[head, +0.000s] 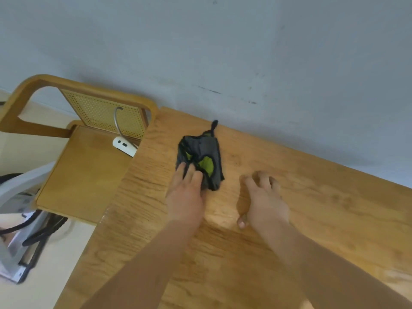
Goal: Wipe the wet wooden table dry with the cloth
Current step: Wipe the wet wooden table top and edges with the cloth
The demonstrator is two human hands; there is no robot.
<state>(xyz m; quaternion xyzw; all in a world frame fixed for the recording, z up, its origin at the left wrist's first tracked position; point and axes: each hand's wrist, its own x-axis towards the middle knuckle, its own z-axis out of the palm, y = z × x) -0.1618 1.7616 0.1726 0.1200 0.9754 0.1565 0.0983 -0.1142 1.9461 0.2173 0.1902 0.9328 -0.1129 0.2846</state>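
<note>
At far left, a grey metal frame [13, 248] with black cords [42, 230] stands on a pale floor [44, 293]. Beside it, a wooden chair [87, 172] with a curved bentwood back and a panel of perforated cane weave; on its smooth flat seat lies a white plastic object [123, 145] with a bent metal hook rising from it (its kind cannot be told).

The counter [334, 219] is wood with a warm yellow-brown finish and dark streaked grain, its far edge against a matte blue-grey wall [245, 52] marked with small dark scuffs. A glossy sheen shows on the surface between the two forearms and along the near left edge.

The cloth [200, 159], the task's thing, lies bunched on the counter near the far edge, left of centre: dark grey soft fabric with black stitched edging, bright green patches in its folds, and a small loop pointing toward the wall.

The left hand [186, 192] lies palm down, its fingers [189, 172] pressed close together and resting on the near left corner of the cloth, flattening it rather than pinching it.

The right hand [265, 197], just right of the cloth and apart from it, is over bare wood with its fingers [263, 177] loosely curled and slightly spread, thumb turned back toward the wrist, holding nothing.
</note>
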